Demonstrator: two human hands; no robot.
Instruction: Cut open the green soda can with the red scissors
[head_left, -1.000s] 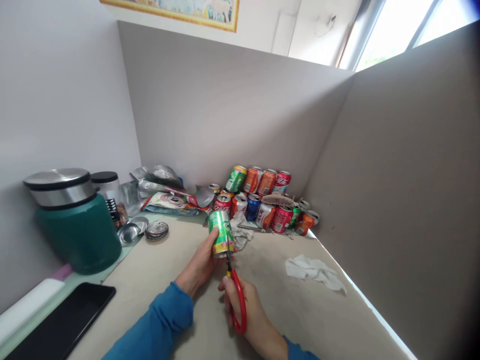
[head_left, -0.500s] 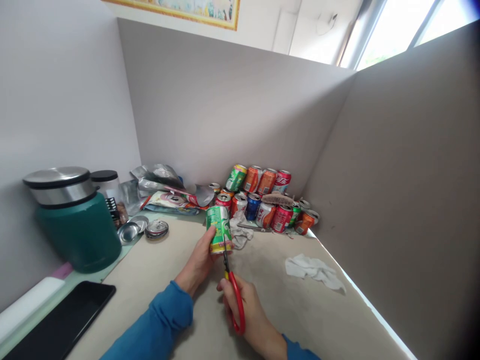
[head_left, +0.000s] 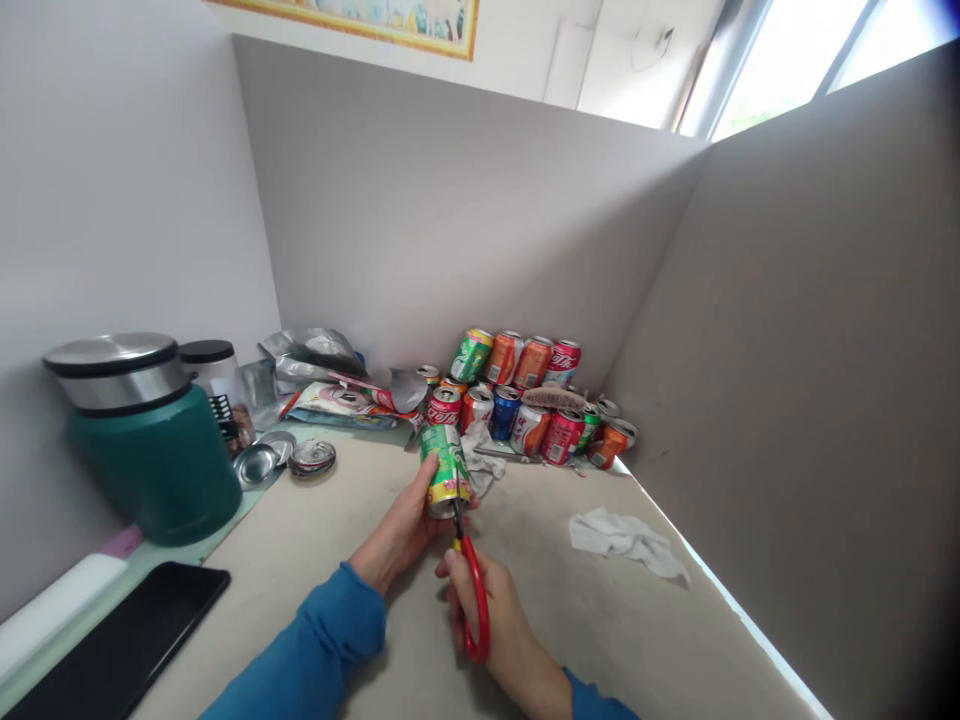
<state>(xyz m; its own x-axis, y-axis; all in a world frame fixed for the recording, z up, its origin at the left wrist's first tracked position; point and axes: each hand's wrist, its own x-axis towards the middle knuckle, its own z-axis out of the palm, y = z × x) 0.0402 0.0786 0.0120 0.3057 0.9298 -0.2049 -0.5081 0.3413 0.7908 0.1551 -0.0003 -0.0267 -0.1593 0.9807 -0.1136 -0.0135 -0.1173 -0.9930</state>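
A green and yellow drink can is held tilted in my left hand, thumb on its side and fingers wrapped beneath. Its near end faces me and looks dark and open. My right hand grips red-handled scissors, fingers through the loops. The dark blades reach up to the can's near rim, with one blade lying over the printed side; where the other blade sits is hidden. Both hands are above the middle of the beige table surface.
Several drink cans are stacked at the back. A white cloth lies at right, a crumpled tissue behind the held can. Cut can ends, a green jar and a phone are at left. Grey panels enclose the table.
The held can has shifted slightly right and toward me, and its near end has tipped up into view. The scissors remain at its rim, the right hand almost still.
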